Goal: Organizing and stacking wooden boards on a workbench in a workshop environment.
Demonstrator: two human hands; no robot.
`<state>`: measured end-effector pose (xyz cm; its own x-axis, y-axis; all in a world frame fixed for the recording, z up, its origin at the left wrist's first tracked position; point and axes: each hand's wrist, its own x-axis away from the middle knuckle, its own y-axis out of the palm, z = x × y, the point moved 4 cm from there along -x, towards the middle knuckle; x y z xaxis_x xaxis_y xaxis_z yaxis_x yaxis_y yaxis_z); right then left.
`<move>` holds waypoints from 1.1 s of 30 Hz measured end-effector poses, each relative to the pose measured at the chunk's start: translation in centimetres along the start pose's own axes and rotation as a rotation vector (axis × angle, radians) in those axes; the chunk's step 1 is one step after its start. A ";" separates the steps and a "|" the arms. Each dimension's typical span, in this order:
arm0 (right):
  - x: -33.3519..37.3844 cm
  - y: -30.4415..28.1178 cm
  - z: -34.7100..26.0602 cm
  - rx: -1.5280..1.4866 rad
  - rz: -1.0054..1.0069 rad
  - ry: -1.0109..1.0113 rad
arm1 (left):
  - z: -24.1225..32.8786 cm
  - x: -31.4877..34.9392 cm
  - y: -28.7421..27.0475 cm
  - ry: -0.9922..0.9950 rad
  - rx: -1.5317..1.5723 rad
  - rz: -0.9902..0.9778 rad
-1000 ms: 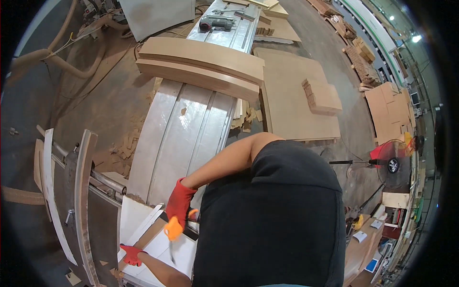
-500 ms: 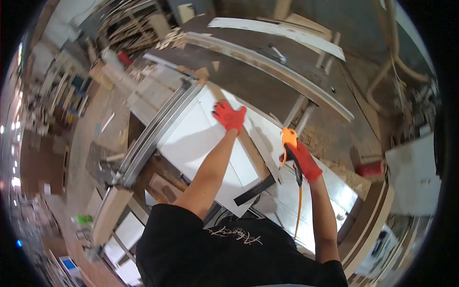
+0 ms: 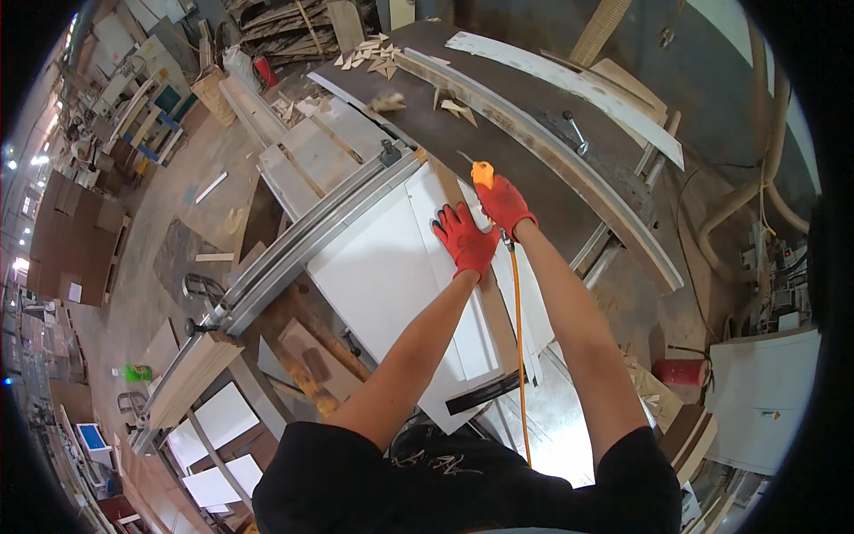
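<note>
My left hand [image 3: 466, 242], in a red glove, lies with fingers spread on a white panel [image 3: 378, 258] and the brown strip [image 3: 500, 325] along it. My right hand [image 3: 507, 205], gloved in red too, is closed around an orange air blow gun [image 3: 482, 173]. The gun's thin nozzle points away from me and to the left, over the far end of the panel. From its grip an orange hose [image 3: 519, 338] runs back toward my body. A black bar [image 3: 485, 393] crosses the panel's near end.
A metal rail [image 3: 307, 236] borders the panel's left side. Beyond lies a dark tabletop [image 3: 525, 160] with a long fence [image 3: 551, 156], a white strip [image 3: 569, 80] and triangular wood offcuts [image 3: 378, 58]. A red cylinder [image 3: 680, 372] and white cabinet [image 3: 761, 400] stand at right.
My right hand has swung the blow gun forward and left, close beside my left hand. Some offcuts on the far tabletop have shifted, and one is blurred. The view has turned slightly.
</note>
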<state>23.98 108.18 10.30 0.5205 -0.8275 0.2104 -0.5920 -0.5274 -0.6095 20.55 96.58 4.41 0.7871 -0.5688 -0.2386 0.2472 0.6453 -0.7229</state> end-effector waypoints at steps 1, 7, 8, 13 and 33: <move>-0.3 0.0 -0.7 0.049 0.007 -0.031 | -0.2 -0.3 0.1 -0.013 0.008 -0.015; 0.0 -0.2 -0.7 0.089 0.044 -0.092 | -0.5 -0.6 0.0 -0.029 0.010 -0.026; 0.1 -0.4 -0.1 0.099 0.074 -0.063 | -0.5 -0.6 -0.1 -0.035 0.025 -0.040; -0.3 -3.2 5.2 0.057 0.324 0.091 | -0.2 -0.8 -0.2 -0.035 0.023 -0.056; 15.9 -6.7 8.7 -0.669 -0.224 -0.013 | -1.2 -0.2 0.2 -0.061 -0.062 -0.107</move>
<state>41.58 100.25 11.06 0.6791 -0.6849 0.2641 -0.7187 -0.6936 0.0492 19.76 96.18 3.50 0.7914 -0.5995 -0.1197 0.2974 0.5487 -0.7813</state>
